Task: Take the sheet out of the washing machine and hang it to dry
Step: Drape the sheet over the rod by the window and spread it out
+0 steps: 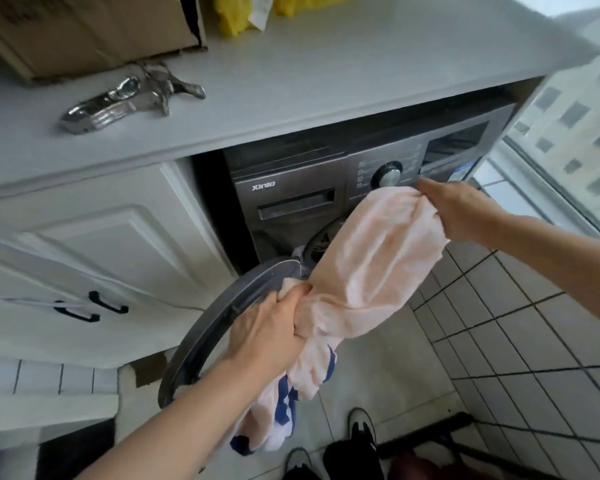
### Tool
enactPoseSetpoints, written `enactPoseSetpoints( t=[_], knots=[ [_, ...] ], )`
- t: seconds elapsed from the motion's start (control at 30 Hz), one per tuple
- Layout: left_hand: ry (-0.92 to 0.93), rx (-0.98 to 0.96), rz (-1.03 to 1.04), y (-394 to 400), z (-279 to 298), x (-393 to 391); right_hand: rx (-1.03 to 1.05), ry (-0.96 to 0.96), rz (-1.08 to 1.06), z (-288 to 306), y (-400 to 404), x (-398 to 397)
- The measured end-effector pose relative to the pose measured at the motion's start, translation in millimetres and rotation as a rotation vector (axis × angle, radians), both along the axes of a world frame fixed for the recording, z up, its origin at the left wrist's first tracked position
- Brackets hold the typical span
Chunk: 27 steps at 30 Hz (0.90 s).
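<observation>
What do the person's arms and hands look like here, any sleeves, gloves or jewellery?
Both forearms are bare as far as the frame shows, with no sleeve in view. The left hand and the right hand wear no gloves, and no rings, watch or bracelet are visible.

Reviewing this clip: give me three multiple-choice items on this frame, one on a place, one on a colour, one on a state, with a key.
1. Where does the silver metal object lie?
A on the countertop
B on the floor
C inside the drum

2. The sheet is mostly
A green
B pale peach
C black

3. The washing machine door is
A shut
B removed
C swung open

Key: 1 A, it rests beside the cardboard box. 2 B, the bundle gripped by the left hand and right hand is peach. 3 C, the round door hangs open at the left.
</observation>
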<state>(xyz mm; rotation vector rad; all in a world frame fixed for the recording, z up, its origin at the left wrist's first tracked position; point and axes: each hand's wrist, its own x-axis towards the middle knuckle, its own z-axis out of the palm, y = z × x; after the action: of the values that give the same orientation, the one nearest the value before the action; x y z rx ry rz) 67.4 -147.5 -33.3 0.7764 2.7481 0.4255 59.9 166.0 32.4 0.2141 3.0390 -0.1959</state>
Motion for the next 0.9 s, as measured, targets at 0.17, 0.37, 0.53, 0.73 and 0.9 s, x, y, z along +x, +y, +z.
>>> enactPoseSetpoints(
  t=[0.17, 0.37, 0.53, 0.73, 0.9],
  knots=[
    [-0.074, -0.103, 0.036, 0.5, 8.0, -11.7, 0.025, 0.109, 0.062, 39.8, -6.3, -3.1],
    [-0.119, -0.177, 0.088, -0.7, 38.8, -17.3, 0.178, 0.161, 0.202, 75.8, -17.4, 10.9],
    [-0.221, -0.128, 0.123, -6.5, 87.4, -19.3, 0.234, 0.181, 0.234, 95.4, -21.1, 23.5],
    [-0.139, -0.071, 0.079, -3.2, 143.7, -23.4, 0.296, 0.125, 0.253, 118.9, -34.5, 26.7],
    [-0.048, -0.047, 0.000, 0.2, 178.8, -29.9, 0.356, 0.131, 0.217, 137.8, -44.2, 20.8]
  ],
)
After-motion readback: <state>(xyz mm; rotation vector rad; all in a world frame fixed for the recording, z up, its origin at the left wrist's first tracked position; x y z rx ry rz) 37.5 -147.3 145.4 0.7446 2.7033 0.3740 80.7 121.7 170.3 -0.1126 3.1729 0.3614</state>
